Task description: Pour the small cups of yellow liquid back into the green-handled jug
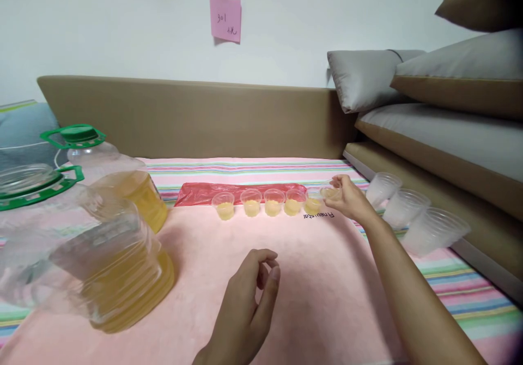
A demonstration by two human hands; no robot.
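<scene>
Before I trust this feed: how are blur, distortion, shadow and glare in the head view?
Head view: the jug at lower left looks smeared, its edges doubled; wide-angle stretch seems likely toward the sides; soft shadow on the pink cloth beside the right arm; top right corner dark; wall evenly lit, no strong glare.

Left hand [251,302] half-curled; right arm [412,278] extended.

I'm seeing clear, glossy plastic cups [225,207], a shiny red plastic sheet [196,193] and matt, soft-looking pink cloth [212,256].
</scene>
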